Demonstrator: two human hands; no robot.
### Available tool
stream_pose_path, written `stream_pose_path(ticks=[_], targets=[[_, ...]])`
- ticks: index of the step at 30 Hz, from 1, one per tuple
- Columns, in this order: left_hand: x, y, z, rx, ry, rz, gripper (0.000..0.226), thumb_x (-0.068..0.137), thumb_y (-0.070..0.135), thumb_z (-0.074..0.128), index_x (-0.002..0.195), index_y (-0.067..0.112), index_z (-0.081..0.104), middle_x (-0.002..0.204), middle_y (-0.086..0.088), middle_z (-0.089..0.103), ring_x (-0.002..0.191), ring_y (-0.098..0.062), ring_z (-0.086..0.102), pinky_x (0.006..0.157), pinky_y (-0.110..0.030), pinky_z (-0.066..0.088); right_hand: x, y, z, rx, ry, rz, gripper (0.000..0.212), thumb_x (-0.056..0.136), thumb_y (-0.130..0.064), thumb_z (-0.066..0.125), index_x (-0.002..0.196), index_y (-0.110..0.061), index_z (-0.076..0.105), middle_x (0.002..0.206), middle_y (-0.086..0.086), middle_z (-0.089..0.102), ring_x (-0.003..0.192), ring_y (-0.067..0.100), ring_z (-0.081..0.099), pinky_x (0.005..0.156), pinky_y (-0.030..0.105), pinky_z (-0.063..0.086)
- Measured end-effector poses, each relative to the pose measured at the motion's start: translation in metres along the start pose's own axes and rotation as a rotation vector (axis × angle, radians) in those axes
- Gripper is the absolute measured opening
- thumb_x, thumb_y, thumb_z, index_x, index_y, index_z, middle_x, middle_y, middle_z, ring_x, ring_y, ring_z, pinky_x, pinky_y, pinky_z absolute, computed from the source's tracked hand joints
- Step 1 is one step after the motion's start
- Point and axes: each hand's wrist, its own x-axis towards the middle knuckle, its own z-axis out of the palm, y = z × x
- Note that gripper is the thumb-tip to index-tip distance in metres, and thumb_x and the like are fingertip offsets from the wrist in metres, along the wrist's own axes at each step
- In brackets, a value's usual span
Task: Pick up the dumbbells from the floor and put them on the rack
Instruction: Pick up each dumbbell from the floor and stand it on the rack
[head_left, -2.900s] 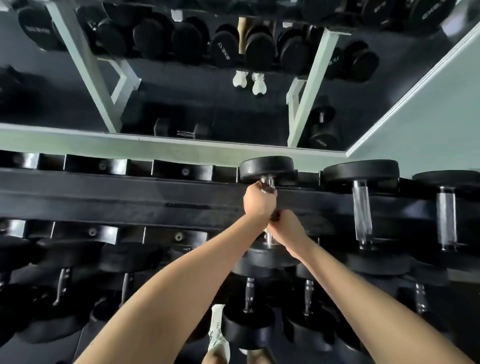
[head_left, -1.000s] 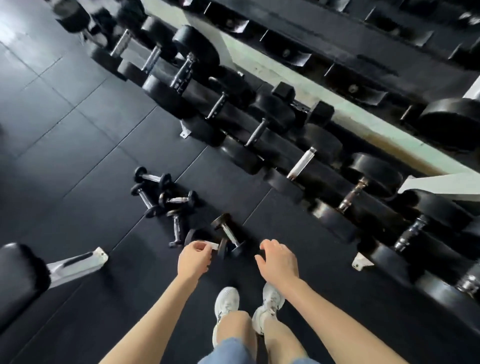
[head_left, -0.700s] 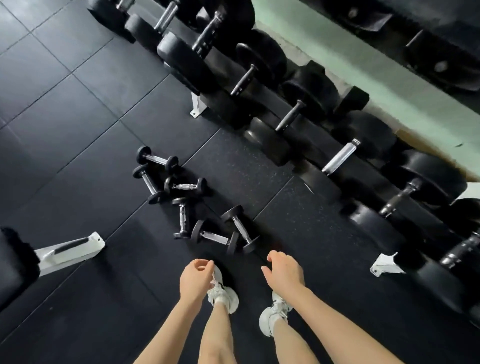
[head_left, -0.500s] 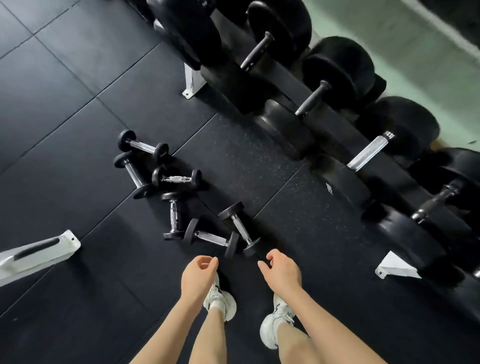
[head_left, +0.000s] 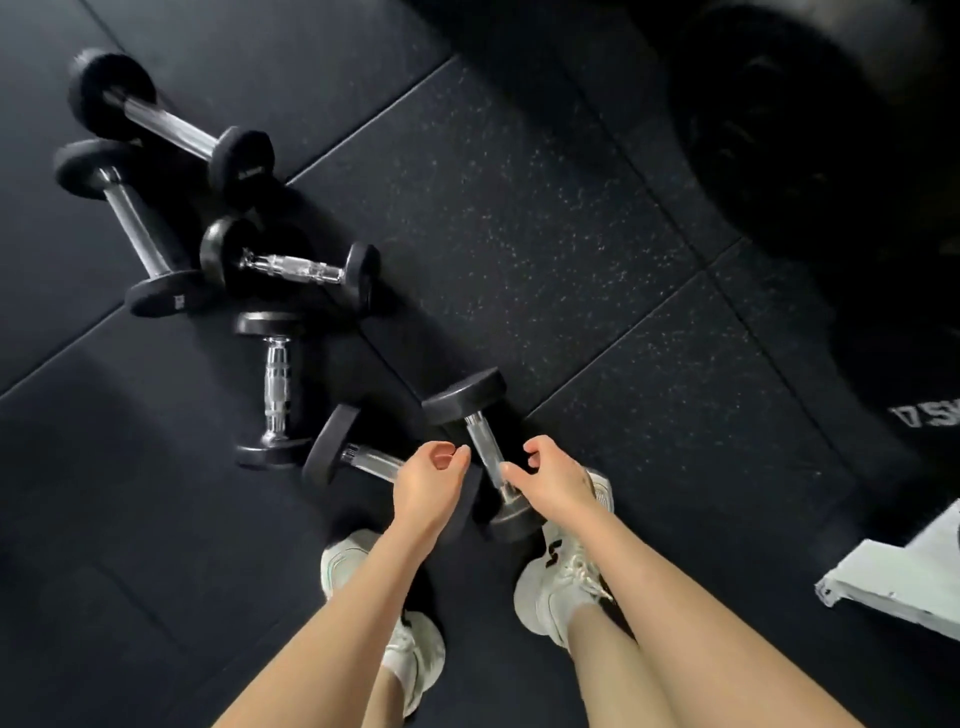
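View from the head, looking down at a black rubber-tiled gym floor (head_left: 519, 234). Six small dumbbells with black heads and chrome handles lie loose on it, left of centre.

The two farthest sit at upper left: the far-left dumbbell (head_left: 171, 127) and, just below it, the second dumbbell (head_left: 135, 223), both angled down to the right. The third dumbbell (head_left: 291, 267) lies almost crosswise, one head touching a head of the second. Below it the fourth dumbbell (head_left: 275, 384) points straight up and down the frame.

The last two lie right in front of the person's feet. The left near dumbbell (head_left: 363, 460) is slanted, its lower head hidden behind the left grip (head_left: 431, 483). That grip hovers over the handle with fingers loosely curled, thumb and forefinger nearly meeting, and has hold of nothing. The right near dumbbell (head_left: 480, 441) slants the other way, its lower head beside the right shoe (head_left: 556, 587). The right grip (head_left: 556, 478) is just beside its handle, fingers loosely curled, thumb overlapping the chrome, not closed round it.

The left shoe (head_left: 415, 660) shows below the left forearm. At upper right looms a big, blurred black dumbbell head (head_left: 779, 130) on the rack, with a pale rack foot (head_left: 898, 587) at lower right.
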Motion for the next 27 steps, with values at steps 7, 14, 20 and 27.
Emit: stream_pose_path(ticks=[7, 14, 20, 27], targets=[[0.079, -0.026, 0.051, -0.063, -0.101, -0.082, 0.041, 0.088, 0.032, 0.061, 0.12, 0.006, 0.06, 0.117, -0.004, 0.066, 0.102, -0.018, 0.06, 0.081, -0.024, 0.042, 0.084, 0.028, 0.035, 0.084, -0.18, 0.033, 0.066, 0.085, -0.049, 0.061, 0.139, -0.018, 0.039, 0.132, 0.005, 0.055, 0.119, 0.024, 0.054, 0.1, 0.039, 0.046], [0.113, -0.039, 0.077, -0.207, -0.205, -0.117, 0.041, 0.078, 0.028, 0.074, 0.114, 0.011, 0.064, 0.104, -0.005, 0.071, 0.098, -0.024, 0.066, 0.093, -0.041, 0.053, 0.109, 0.036, 0.059, 0.231, -0.257, 0.023, 0.06, 0.087, -0.045, 0.061, 0.138, -0.02, 0.044, 0.12, 0.003, 0.063, 0.11, 0.021, 0.058, 0.092, 0.032, 0.046], [0.108, -0.043, 0.08, -0.348, -0.161, -0.127, 0.036, 0.079, 0.027, 0.074, 0.112, 0.015, 0.065, 0.096, 0.001, 0.071, 0.093, -0.017, 0.067, 0.085, -0.034, 0.055, 0.101, 0.034, 0.065, 0.199, -0.151, 0.015, 0.05, 0.086, -0.048, 0.059, 0.129, -0.023, 0.05, 0.113, 0.005, 0.066, 0.107, 0.026, 0.061, 0.095, 0.043, 0.049], [0.05, -0.007, 0.047, -0.336, -0.11, -0.066, 0.041, 0.078, 0.03, 0.074, 0.114, 0.013, 0.065, 0.1, -0.002, 0.072, 0.091, -0.018, 0.069, 0.082, -0.036, 0.057, 0.038, 0.011, 0.035, 0.25, -0.113, -0.044, 0.04, 0.078, -0.053, 0.06, 0.106, -0.026, 0.049, 0.098, 0.004, 0.07, 0.097, 0.027, 0.066, 0.092, 0.048, 0.051]])
